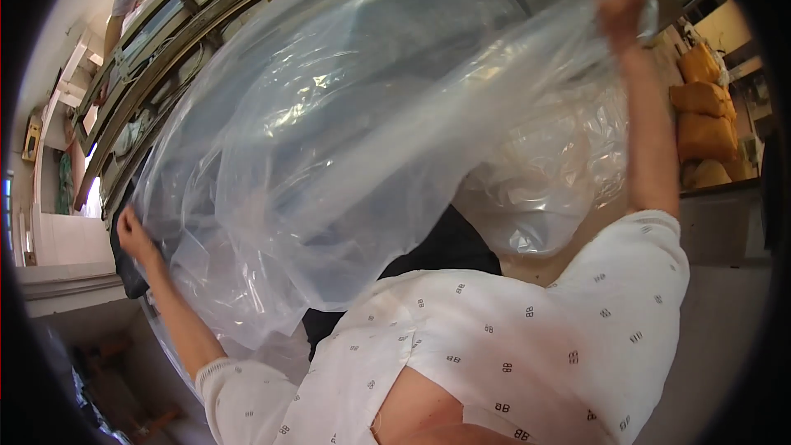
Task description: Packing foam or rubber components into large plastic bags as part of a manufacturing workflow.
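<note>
Seen from the head camera, a person in a white short-sleeved shirt with small dark prints [494, 346] spreads a large, crinkled sheet of clear plastic film [329, 115] between two outstretched arms. The right hand [620, 0], blurred and raised high, grasps the sheet's upper right edge. The left hand [134, 235], its fingers curled, is at the film's left edge; whether it is closed on the plastic cannot be told. The sheet billows in front of the body, its lower edge just above black cloth [449, 247], with bunched clear plastic [548, 173] to the right. A worn metal frame [156, 74] borders the sheet at upper left; open room separates the right forearm from stacked orange-yellow bundles [704, 111].
</note>
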A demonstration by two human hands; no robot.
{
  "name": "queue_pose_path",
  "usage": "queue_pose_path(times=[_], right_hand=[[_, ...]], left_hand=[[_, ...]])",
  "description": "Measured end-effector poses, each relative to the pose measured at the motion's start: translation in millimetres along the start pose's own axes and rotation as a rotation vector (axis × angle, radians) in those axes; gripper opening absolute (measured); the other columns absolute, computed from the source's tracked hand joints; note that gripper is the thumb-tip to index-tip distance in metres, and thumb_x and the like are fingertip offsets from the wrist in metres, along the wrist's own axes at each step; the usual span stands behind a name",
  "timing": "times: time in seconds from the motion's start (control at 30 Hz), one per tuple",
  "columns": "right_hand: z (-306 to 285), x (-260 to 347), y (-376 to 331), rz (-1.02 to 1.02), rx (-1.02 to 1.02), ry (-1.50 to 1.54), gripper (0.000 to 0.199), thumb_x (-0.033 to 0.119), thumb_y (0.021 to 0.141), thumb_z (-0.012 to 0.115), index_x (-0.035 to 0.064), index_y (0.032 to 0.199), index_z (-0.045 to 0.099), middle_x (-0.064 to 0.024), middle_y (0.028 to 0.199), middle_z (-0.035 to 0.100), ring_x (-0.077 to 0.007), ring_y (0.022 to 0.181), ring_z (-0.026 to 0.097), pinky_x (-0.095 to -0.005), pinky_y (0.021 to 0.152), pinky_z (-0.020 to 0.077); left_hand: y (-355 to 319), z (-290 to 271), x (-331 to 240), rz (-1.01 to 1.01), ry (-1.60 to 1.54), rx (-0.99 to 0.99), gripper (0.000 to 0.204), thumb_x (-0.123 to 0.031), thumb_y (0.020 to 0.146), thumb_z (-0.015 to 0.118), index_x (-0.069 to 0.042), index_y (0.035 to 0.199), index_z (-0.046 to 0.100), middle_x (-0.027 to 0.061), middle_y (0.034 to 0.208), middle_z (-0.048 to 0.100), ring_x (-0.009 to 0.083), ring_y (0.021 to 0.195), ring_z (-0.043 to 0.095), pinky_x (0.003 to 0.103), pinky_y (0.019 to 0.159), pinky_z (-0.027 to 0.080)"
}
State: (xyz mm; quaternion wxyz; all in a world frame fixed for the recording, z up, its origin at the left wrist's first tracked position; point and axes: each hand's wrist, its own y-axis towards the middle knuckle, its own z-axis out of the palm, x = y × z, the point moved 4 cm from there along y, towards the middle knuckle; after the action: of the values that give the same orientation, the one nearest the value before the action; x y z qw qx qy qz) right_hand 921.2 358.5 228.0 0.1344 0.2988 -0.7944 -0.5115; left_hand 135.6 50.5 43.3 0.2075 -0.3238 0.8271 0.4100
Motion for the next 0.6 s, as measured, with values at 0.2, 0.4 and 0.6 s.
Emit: queue_pose_path(times=[0.2,0.4,0.6], right_hand=[[112.5,81.2,-110.5,0.115,0.783,0.036,0.034,0.026,0.082,0.058,0.0131,0.113,0.054,-0.0043,0.121,0.049,-0.0244,0.115,0.044,-0.0392,0.091,0.0374],[130.1,120.2,-43.3,0.189,0.395,0.268,0.025,0.024,0.081,0.059,0.0070,0.100,0.056,-0.0045,0.100,0.055,-0.0198,0.090,0.053,-0.0295,0.075,0.0430],[160.7,135.0,-1.9,-0.151,0.284,0.066,0.024,0.013,0.070,0.063,0.0087,0.093,0.057,-0.0069,0.094,0.053,-0.0245,0.096,0.048,-0.0391,0.086,0.0345]], left_hand=[[14.5,-151.4,183.4,-0.114,0.371,-0.068,0.035,-0.033,0.083,0.058,-0.001,0.095,0.064,0.0115,0.091,0.065,0.0224,0.080,0.060,0.032,0.073,0.046],[12.0,-116.7,157.0,0.031,0.609,-0.144,0.034,-0.034,0.085,0.054,-0.003,0.093,0.065,0.0129,0.091,0.064,0.0269,0.082,0.060,0.034,0.073,0.045],[11.8,-108.7,150.1,-0.070,0.503,-0.122,0.034,-0.034,0.086,0.054,-0.003,0.094,0.064,0.0128,0.092,0.063,0.0270,0.084,0.059,0.033,0.074,0.044]])
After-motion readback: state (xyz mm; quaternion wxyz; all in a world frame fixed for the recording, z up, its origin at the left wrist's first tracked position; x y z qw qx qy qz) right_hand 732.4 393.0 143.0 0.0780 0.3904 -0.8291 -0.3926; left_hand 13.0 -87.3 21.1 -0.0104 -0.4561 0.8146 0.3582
